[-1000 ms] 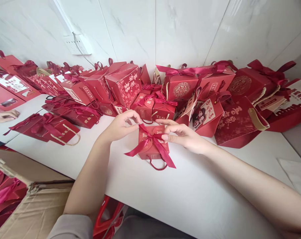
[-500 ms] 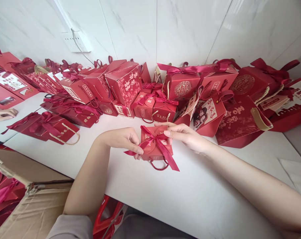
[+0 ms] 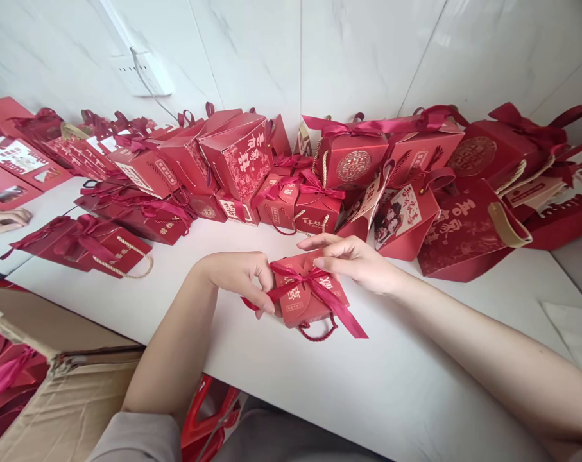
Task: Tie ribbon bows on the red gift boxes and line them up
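Box between hands | left hand pinching ribbon | right hand at far edge, grip unclear | likely ribbon adjusting; next calls for steady box

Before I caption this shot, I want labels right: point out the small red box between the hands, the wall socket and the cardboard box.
Small red box (image 3: 304,298), head view: its top face, near the middle.
Wall socket (image 3: 152,74), head view: its white faceplate.
Cardboard box (image 3: 81,404), head view: its outer side wall.

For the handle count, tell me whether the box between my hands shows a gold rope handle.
No, that box shows a dark red rope handle.
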Tool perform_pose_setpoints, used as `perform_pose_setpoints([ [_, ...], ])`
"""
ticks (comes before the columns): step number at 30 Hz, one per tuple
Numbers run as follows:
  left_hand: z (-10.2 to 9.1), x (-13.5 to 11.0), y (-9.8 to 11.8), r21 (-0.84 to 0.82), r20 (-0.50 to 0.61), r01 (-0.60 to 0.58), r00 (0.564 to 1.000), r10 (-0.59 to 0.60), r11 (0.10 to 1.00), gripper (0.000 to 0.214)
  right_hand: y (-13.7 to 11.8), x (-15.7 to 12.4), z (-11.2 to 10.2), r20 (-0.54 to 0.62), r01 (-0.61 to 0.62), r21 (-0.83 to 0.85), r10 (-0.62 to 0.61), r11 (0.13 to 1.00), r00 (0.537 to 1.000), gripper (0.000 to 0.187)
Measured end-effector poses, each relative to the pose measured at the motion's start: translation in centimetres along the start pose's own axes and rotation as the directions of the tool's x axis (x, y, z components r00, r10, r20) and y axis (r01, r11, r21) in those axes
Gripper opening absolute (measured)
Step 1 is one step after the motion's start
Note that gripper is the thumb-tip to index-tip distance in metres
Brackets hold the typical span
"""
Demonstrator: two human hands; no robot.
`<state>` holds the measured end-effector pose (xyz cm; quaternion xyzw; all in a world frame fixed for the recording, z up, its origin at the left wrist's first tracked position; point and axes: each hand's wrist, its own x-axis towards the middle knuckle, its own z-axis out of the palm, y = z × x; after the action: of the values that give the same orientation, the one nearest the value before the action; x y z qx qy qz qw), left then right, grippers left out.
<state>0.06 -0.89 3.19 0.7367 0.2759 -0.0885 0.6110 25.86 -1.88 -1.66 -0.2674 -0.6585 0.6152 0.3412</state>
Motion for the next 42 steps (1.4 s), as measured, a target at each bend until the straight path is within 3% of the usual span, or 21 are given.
perform_pose_setpoints([
  [4,0.0,0.3,-0.1,-0.036,0.015,-0.053,0.998,0.053,0.998,0.026,-0.1,0.1,-0.1,0.010,0.008,0.006,-0.008,1.000,1.000,0.031],
  [7,0.1,0.7,-0.2,-0.038,-0.041,-0.067,0.997,0.065,0.997,0.035,-0.4,0.1,-0.2,0.038,-0.033,0.035,0.031,0.999,0.999,0.031],
  [11,0.5,0.9,0.0,-0.016,-0.041,-0.007,0.999,0.006,1.000,0.030,-0.5,0.1,-0.2,0.041,-0.063,0.065,0.061,0.996,0.997,0.037],
  [18,0.8,0.8,0.3,-0.052,-0.026,-0.025,0.999,0.024,0.998,0.024,-0.6,0.1,-0.5,0.058,-0.052,0.014,0.051,0.999,0.997,0.041],
  [21,0.2,0.6,-0.1,-0.054,-0.212,-0.028,0.977,0.016,0.998,0.030,-0.9,0.0,-0.6,0.076,-0.053,-0.008,0.053,0.999,0.996,0.043],
  [24,-0.4,0.4,-0.6,-0.126,-0.501,-0.069,0.865,-0.004,0.990,0.038,-1.2,-0.1,-0.6,0.124,-0.013,-0.038,0.018,0.999,0.992,0.038],
  [26,-0.6,0.0,-0.6,-0.187,-0.584,-0.079,0.810,-0.046,0.979,0.041,-1.4,-0.1,-0.7,0.159,0.009,-0.070,0.002,0.997,0.987,0.034],
  [29,-0.6,-1.1,-0.2,-0.226,-0.530,-0.003,0.840,-0.120,0.974,0.047,-1.9,-0.4,-0.9,0.241,0.070,-0.176,-0.027,0.982,0.970,0.023],
  [33,-0.4,-2.7,0.6,-0.189,-0.255,0.134,0.950,-0.181,0.973,0.044,-2.4,-0.7,-1.0,0.340,0.181,-0.359,-0.053,0.915,0.939,0.030],
  [36,-0.5,-3.1,0.7,-0.157,-0.129,0.176,0.972,-0.197,0.972,0.042,-2.4,-0.9,-0.7,0.308,0.199,-0.386,-0.077,0.901,0.948,0.025],
  [39,-0.6,-2.7,0.3,-0.170,-0.242,0.148,0.952,-0.187,0.974,0.039,-2.6,-1.1,-0.4,0.249,0.180,-0.388,-0.085,0.904,0.965,0.019],
  [42,-0.6,-2.1,0.1,-0.168,-0.448,0.107,0.877,-0.172,0.980,0.035,-2.9,-1.3,-0.4,0.163,0.131,-0.414,-0.068,0.901,0.984,0.015],
])
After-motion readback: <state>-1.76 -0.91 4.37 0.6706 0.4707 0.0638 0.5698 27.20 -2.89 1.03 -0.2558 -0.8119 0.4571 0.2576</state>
